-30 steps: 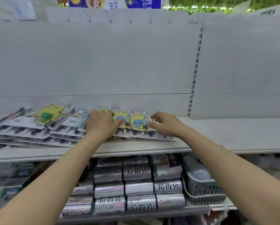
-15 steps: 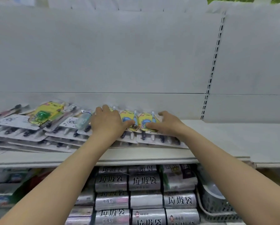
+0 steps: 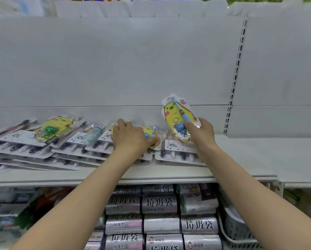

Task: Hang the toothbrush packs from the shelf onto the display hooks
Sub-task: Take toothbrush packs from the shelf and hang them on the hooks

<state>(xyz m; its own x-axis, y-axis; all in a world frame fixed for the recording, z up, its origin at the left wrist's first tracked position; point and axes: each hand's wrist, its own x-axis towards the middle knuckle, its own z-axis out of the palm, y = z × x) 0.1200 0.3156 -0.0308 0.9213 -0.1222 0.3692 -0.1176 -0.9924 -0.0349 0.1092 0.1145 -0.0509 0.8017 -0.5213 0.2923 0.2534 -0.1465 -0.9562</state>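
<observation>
My right hand (image 3: 200, 134) holds a yellow children's toothbrush pack (image 3: 178, 116) with a blue brush, lifted upright above the shelf (image 3: 241, 156). My left hand (image 3: 131, 137) lies flat on a second yellow pack (image 3: 150, 134) that rests on the pile. Several flat white multi-brush packs (image 3: 75, 147) lie overlapping on the shelf from the left to under my hands. Another yellow pack with a green toy (image 3: 51, 128) sits on the pile at the left. No display hooks show on the white back panel (image 3: 115, 65).
A slotted upright (image 3: 235, 76) runs down the back panel at the right. Below the shelf stand silver rolls of bin bags (image 3: 160, 213) and a grey plastic basket (image 3: 236, 230). The shelf's right part carries nothing.
My right hand has picked one yellow pack off the pile and raised it upright. My left hand stays pressed on the neighbouring yellow pack.
</observation>
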